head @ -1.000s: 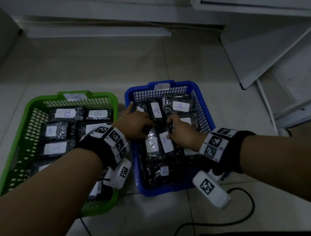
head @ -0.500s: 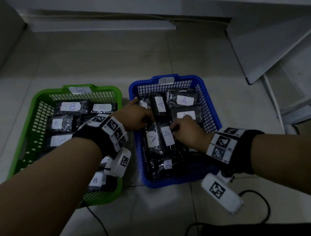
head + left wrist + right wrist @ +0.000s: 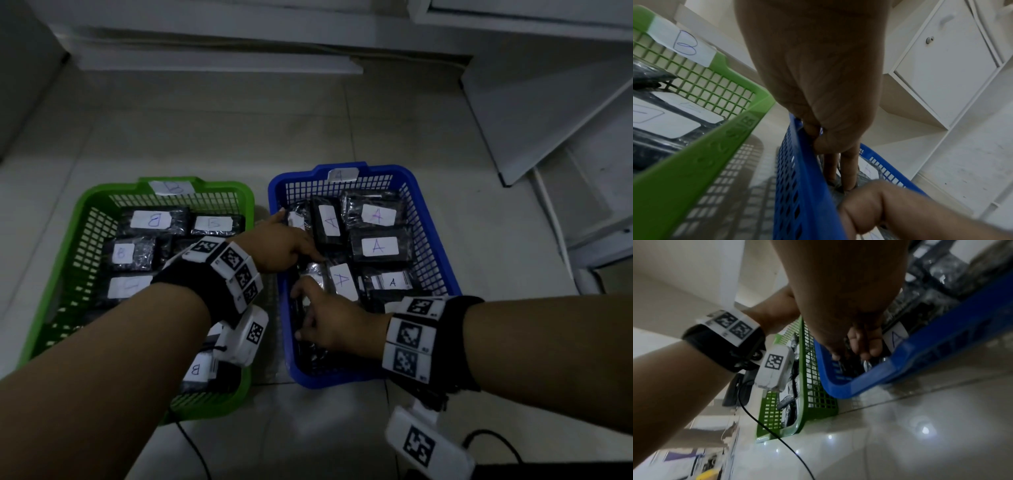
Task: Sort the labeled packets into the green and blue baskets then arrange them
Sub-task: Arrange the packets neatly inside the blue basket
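- Here, the blue basket [image 3: 432, 240] stands on the tiled floor [image 3: 239, 137] and serves as the landmark; a paper tag marked A [image 3: 340, 174] sits on its far rim.
- The green basket [image 3: 77, 233] stands just beside the blue basket, on its left, and bears a paper tag marked B [image 3: 171, 187] on its far rim.
- Black packets labelled A [image 3: 376, 245] lie inside the blue basket; black packets labelled B [image 3: 152, 220] lie inside the green basket.
- The left hand [image 3: 277, 245] reaches over the blue basket's left wall; its fingers [image 3: 849, 168] point down onto the packets near the basket's middle. Whether this grip holds a packet cannot be told.
- The right hand [image 3: 330, 323] is in the near left part of the blue basket, with fingers [image 3: 867, 345] curled down among the packets there. Whether this grip has closed on one cannot be told.
- Both wrists carry black bands with square-patterned white markers [image 3: 409, 337].
- A black cable [image 3: 493, 440] lies on the floor near the blue basket's near side.
- White cabinet panels [image 3: 548, 85] stand beyond the blue basket, to its far right.
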`<state>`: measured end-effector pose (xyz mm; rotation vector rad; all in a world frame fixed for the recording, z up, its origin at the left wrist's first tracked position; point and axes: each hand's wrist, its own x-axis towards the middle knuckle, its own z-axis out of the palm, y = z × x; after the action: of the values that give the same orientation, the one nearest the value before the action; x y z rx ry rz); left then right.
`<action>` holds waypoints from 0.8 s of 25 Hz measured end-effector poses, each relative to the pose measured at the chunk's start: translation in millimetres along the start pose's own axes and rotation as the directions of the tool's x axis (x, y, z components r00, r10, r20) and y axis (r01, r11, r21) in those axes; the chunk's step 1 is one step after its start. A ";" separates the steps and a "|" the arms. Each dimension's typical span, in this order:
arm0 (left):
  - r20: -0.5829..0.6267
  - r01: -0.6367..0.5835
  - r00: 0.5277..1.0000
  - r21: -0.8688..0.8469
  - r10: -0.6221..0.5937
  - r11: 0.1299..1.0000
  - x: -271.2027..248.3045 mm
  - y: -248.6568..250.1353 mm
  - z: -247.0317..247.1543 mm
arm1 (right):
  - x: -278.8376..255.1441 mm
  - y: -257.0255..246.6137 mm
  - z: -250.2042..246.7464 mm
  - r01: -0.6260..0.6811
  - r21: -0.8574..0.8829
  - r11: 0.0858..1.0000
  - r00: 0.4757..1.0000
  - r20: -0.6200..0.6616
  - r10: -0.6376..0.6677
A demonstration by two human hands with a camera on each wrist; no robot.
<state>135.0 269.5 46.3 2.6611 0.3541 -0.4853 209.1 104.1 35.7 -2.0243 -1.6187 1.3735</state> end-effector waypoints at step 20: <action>-0.002 0.086 0.996 0.022 -0.086 0.996 1.5 2.2 2.4 | -19.5 60.0 -59.2 0.022 0.269 0.963 0.883 -0.457 0.107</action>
<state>136.4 266.7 44.5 2.6764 0.4675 -0.5173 293.8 86.7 39.0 -2.0296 -1.1191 0.9447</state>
